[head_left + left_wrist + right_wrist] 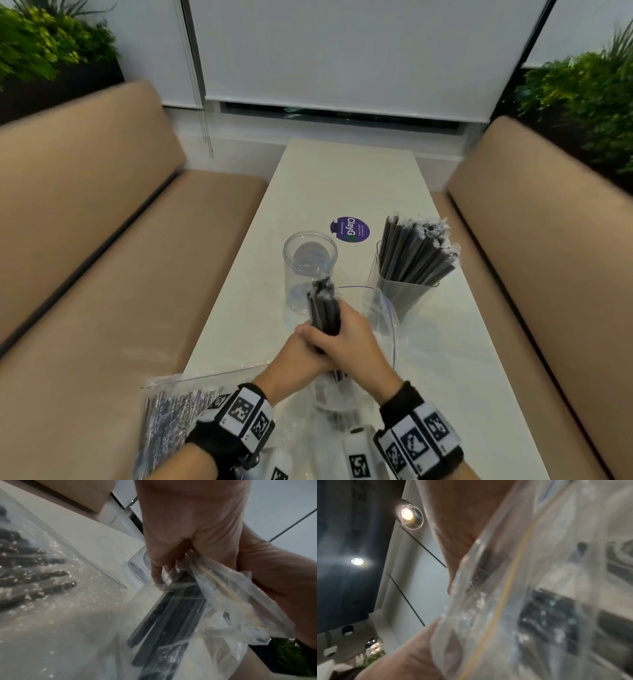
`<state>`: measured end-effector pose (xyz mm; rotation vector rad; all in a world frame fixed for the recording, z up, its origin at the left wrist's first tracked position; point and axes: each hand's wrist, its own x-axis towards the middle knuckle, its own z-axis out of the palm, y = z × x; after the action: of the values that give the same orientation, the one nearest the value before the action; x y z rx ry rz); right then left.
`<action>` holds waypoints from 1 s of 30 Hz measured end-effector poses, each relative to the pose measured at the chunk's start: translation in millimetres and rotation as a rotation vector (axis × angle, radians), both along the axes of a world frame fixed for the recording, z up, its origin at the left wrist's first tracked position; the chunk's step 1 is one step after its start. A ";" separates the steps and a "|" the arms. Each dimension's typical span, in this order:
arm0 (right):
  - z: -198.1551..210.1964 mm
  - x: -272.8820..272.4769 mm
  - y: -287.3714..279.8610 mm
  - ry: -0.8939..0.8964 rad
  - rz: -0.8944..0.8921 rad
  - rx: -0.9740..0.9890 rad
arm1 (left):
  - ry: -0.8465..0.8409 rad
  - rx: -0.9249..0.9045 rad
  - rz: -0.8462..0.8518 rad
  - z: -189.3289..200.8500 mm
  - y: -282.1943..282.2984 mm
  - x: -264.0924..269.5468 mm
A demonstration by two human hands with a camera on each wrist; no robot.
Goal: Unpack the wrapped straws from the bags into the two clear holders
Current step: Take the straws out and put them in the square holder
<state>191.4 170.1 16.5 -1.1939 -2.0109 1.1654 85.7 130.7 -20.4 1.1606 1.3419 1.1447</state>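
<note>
Just nearer the camera than the empty round holder (310,270), both hands meet around a bundle of dark wrapped straws (323,310); the left hand (297,356) has its fingers (157,566) curled round the lower part of the bundle, and the right hand (356,346) wraps its fingers over the same bundle from the other side; the straw tips stand up in front of the holder's wall, close to its rim, not yet inside it. An open clear bag (376,318) hangs around the wrists and to the right of the holder; in the left wrist view its crumpled plastic (228,601) drapes over more dark straws (164,622) still inside it; the right wrist view is mostly blurred plastic (530,588) against the palm, so the grip cannot be read from there. To the right of the empty holder, well apart from it, a second clear holder (404,291) is packed with wrapped straws (416,250) that lean and fan outward. Beyond the empty holder a purple round sticker (349,230) lies on the white surface (342,178); nearer than the holder and to its left, at the surface edge, a second bag of straws (171,418) lies flat. Tan benches (102,240) flank the surface on both sides.
</note>
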 end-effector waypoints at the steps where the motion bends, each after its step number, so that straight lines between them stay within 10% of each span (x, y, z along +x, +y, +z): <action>1: -1.9 0.1 0.8 0.012 -0.015 0.008 | -0.016 -0.007 -0.001 0.4 -2.0 0.6; 10: 45.3 27.7 41.5 0.481 -0.205 -0.136 | -0.014 -0.020 -0.037 2.4 -7.4 -5.5; 19: 196.3 75.8 98.1 0.809 -0.264 0.358 | 0.001 -0.135 -0.023 4.7 -10.2 1.9; 30: 82.2 48.6 122.6 0.373 -0.467 0.332 | 0.321 -0.236 -0.068 14.2 -29.3 -15.2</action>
<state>240.0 292.6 98.7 -1.0980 -1.4685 0.7230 70.4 101.3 -6.1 1.2391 1.6180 0.7473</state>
